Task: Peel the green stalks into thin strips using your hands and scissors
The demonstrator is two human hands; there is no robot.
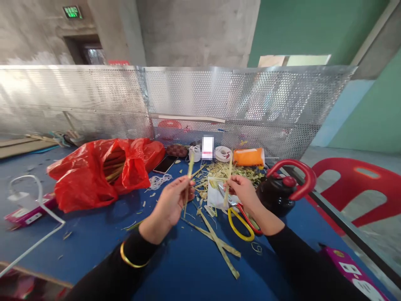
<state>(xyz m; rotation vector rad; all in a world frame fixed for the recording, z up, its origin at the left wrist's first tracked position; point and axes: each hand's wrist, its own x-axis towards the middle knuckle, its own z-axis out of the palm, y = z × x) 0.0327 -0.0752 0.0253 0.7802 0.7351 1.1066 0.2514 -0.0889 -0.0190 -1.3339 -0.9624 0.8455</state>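
My left hand (177, 194) is closed around a thin greenish plant strip (191, 165), which points upward from the fingers. A pale, flat plant strip (230, 169) is pinched upright between the thumb and fingers of my right hand (242, 191). The two hands are apart, above the blue table (175, 267). Just under my right hand lie scissors (239, 225) with yellow and red handles, their blades over a white sheet (214, 195). Nearer to me, longer plant strips (219, 242) lie crossed on the table. Behind the hands spreads a heap of plant scraps (247, 172).
On the left sits a red plastic bag (90, 184) with brown stalks inside, beside a phone (165, 164) and a white cable (40, 238). A dark kettle (277, 194) with a red handle stands right. Behind are a tape roll (223, 153), an orange packet (249, 156) and a perforated metal screen (194, 92).
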